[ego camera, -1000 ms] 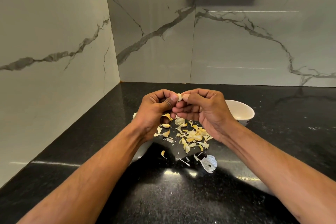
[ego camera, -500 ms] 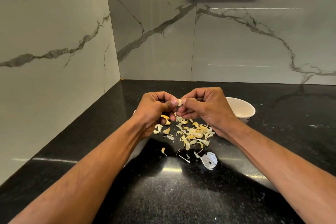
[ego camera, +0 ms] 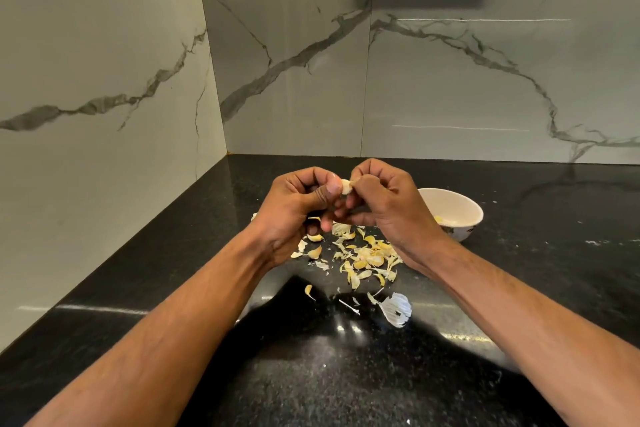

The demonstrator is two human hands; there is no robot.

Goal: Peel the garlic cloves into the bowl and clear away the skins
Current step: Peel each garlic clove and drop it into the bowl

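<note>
A pale garlic clove is pinched between the curled fingers of the left hand and right hand, above scattered yellowish skins on the black speckled bench. A white bowl stands right; marble walls behind.

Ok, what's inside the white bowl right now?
The bowl shows a pale inside with something small and yellowish, likely peeled garlic, low on its left. The right hand covers the bowl's left edge, so anything more there is hidden.
</note>
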